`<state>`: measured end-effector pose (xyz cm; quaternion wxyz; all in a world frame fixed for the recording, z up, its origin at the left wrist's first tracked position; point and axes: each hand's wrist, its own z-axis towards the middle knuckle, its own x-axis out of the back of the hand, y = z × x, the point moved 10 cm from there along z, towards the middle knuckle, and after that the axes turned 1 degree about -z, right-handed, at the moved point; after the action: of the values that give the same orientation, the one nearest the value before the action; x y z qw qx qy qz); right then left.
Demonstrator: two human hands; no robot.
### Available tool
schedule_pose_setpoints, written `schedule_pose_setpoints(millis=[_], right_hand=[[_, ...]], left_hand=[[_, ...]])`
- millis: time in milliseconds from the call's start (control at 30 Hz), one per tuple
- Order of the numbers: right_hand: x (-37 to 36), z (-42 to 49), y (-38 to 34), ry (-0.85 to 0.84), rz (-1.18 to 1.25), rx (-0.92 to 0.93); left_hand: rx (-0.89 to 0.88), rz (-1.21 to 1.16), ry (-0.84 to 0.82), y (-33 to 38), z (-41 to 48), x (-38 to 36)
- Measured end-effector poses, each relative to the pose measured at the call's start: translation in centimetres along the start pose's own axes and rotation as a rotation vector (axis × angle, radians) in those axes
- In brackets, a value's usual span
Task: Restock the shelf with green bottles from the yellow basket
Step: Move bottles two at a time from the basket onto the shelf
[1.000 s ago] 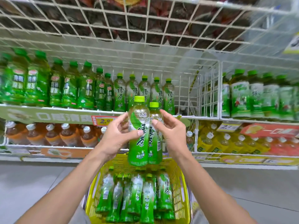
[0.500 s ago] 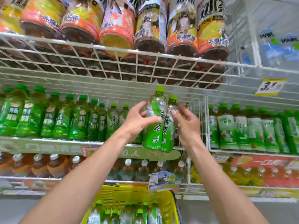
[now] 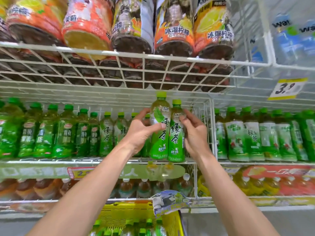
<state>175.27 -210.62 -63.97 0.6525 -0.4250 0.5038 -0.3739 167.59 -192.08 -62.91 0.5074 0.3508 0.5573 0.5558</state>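
Note:
Two green tea bottles stand upright side by side at the front edge of the white wire shelf [image 3: 51, 161]. My left hand [image 3: 141, 132] grips the left bottle [image 3: 159, 133] around its upper body. My right hand [image 3: 194, 133] holds the right bottle [image 3: 176, 138] from its right side. Their bases are level with the shelf front; whether they rest on it I cannot tell. A row of matching green bottles [image 3: 107, 133] stands to the left behind my left hand. The yellow basket [image 3: 129, 213] sits below, with several green bottle caps [image 3: 148, 222] showing.
A white wire divider [image 3: 211, 130] stands just right of my right hand, with other green bottles [image 3: 252, 137] beyond it. A wire shelf of large orange-labelled bottles [image 3: 173, 40] hangs close overhead. Brown and yellow drinks fill the lower shelf [image 3: 143, 186]. A yellow price tag [image 3: 286, 88] hangs at right.
Both hands have lifted the two bottles from above the basket up to the green-bottle shelf and forward to its front edge. The view tilted up, so the basket dropped low.

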Motion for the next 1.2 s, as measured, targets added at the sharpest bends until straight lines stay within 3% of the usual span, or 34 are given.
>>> schedule_pose_setpoints(millis=[100,233,433,633,833,1033,1200], right_hand=[[0.4,-0.3,0.4,-0.035,-0.098,-0.004],[0.5,1.2,-1.8,-0.018,-0.487,0.079],[1.2,4.1,-2.1,-0.082,-0.875,-0.005],[2.5,6.0,-1.7,-0.042,-1.023,-0.050],[3.5,8.8,0.9,-0.085,-1.131,-0.144],[4.3,11.5,1.7,-0.037,-1.188,-0.176],[4.9,12.2,2.7,-0.060,-1.268,-0.182]], left_hand=[[0.059,-0.001,0.038,-2.8,0.4,-0.5],[0.085,-0.025,0.066,-4.8,1.3,-1.1],[0.105,0.094,0.073,-6.6,3.4,-2.4],[0.173,0.264,0.107,-9.0,6.6,-4.2],[0.204,0.374,0.038,-12.1,9.3,-4.5],[0.089,0.657,0.074,-11.3,10.3,-6.4],[0.008,0.874,-0.011,-11.1,11.5,-8.5]])
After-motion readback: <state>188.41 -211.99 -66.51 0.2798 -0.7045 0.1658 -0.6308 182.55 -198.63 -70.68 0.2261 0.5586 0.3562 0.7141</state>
